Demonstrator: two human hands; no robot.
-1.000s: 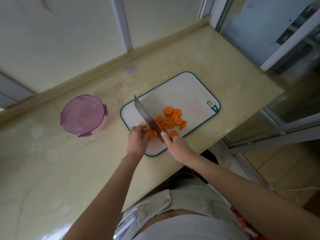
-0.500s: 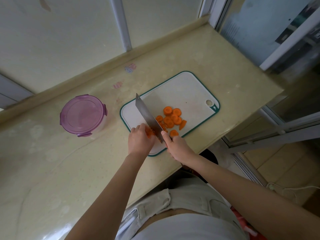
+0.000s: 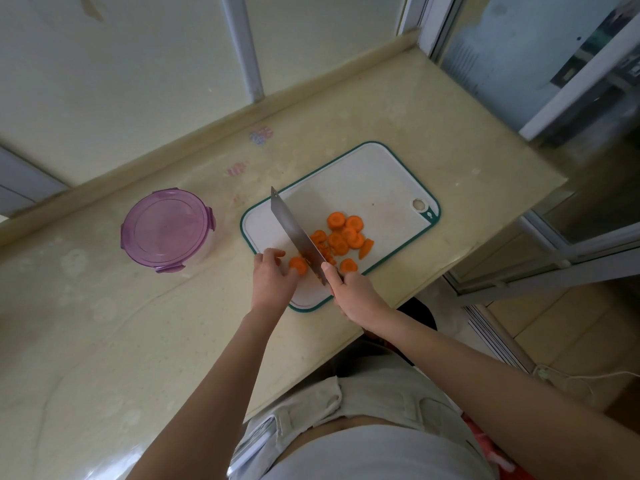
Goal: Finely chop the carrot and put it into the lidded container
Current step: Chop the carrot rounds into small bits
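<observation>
The right hand (image 3: 349, 289) is wrapped round the handle of a broad knife (image 3: 294, 233), whose blade runs slantwise across the near left part of the white cutting board (image 3: 363, 174) on the bench (image 3: 346, 109). The left hand (image 3: 273, 275), fingers curled under, holds a short carrot stub (image 3: 298, 265) just to the left of the blade. The carrot slices (image 3: 343, 235) lie in a loose heap on the board to the right of the knife, some overlapping, with smaller bits close against the blade. The container (image 3: 166, 228) stands on the bench well to the left of the board, its purple lid on. The carrot looks firm and light, and its round pieces are likely to roll or skid under the edge. It seems safest to pin it from above with tucked fingertips, then lift the small bits in a cupped hand or on the flat of the blade.
</observation>
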